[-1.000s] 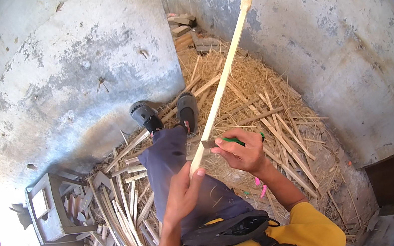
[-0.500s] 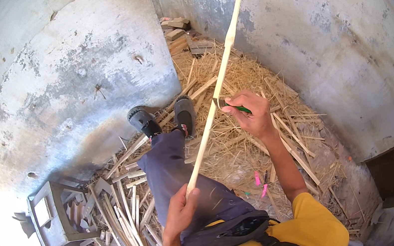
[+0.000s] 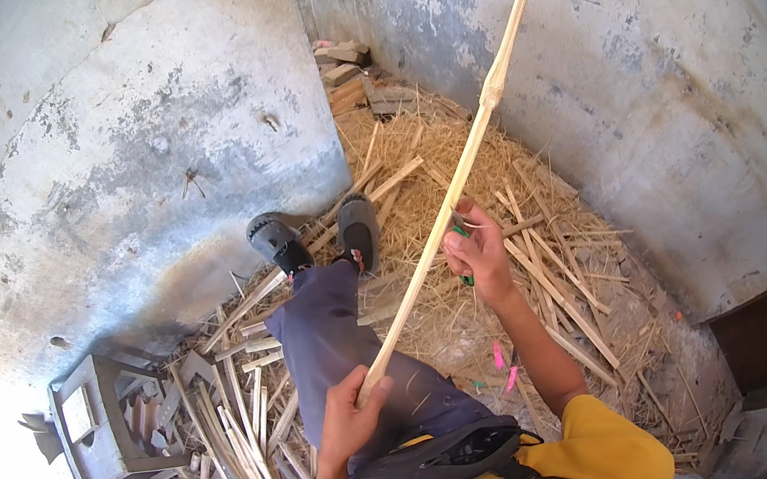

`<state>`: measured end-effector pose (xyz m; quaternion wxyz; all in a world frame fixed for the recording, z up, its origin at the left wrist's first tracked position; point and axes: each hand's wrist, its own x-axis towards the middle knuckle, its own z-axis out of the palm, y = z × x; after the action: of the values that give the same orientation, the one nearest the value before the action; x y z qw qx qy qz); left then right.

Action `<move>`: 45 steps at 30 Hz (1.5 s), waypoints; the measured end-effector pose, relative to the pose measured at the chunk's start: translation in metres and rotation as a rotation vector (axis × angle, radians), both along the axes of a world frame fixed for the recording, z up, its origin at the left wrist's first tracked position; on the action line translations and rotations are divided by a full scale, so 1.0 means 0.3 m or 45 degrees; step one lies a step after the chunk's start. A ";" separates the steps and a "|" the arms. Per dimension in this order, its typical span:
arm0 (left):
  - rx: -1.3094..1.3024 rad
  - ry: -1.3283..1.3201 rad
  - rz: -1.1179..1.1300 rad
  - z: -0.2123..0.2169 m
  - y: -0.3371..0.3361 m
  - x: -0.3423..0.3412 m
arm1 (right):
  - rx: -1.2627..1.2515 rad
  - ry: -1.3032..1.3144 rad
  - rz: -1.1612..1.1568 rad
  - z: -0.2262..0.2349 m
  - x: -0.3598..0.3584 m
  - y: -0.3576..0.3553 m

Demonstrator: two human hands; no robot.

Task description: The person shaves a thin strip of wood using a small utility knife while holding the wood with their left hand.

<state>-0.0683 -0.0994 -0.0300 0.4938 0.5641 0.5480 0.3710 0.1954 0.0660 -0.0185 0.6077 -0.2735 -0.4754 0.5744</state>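
A long pale wooden stick [image 3: 429, 251] slants up from lower left to upper right, with a knobby swelling on its upper part and a thinner far end. My left hand [image 3: 352, 418] is closed around its lower end, above my thigh. Against the middle of the stick, my right hand [image 3: 487, 262] grips a small green-handled knife [image 3: 460, 228]. Its dark blade is at the stick's right edge, partly covered by the fingers. A thin curl of wood seems to show near the fingers.
Straw-like shavings [image 3: 418, 137] and loose wooden strips [image 3: 563, 297] cover the floor. A bundle of strips [image 3: 255, 454] lies left of my leg, by a grey frame-like stand [image 3: 100, 456]. Pink-marked items [image 3: 498, 354] lie at right. Worn walls [image 3: 161, 124] close in ahead.
The stick's far end has swung right and slightly down. My right hand has moved down with the knife and turned, while my left hand keeps its grip on the lower end.
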 end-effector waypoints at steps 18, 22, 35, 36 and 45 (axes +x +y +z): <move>0.022 0.023 -0.062 -0.060 -0.007 -0.058 | -0.079 -0.177 -0.249 0.111 -0.097 -0.041; 0.042 0.099 -0.094 0.008 0.031 -0.070 | -0.099 -0.207 -0.156 0.136 -0.106 -0.053; 0.205 -0.157 0.037 0.104 0.234 0.094 | 0.749 -1.033 -0.392 0.135 -0.136 -0.071; 0.191 -0.215 0.052 0.106 0.232 0.096 | 0.820 -1.028 -0.417 0.132 -0.134 -0.064; -0.177 -0.497 -0.062 0.132 0.219 0.050 | 0.711 -1.073 0.127 0.187 -0.058 0.005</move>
<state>-0.0532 -0.0337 0.0097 0.6372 0.4591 0.4525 0.4225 0.1779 0.0676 0.0376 0.3847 -0.2856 -0.8272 0.2936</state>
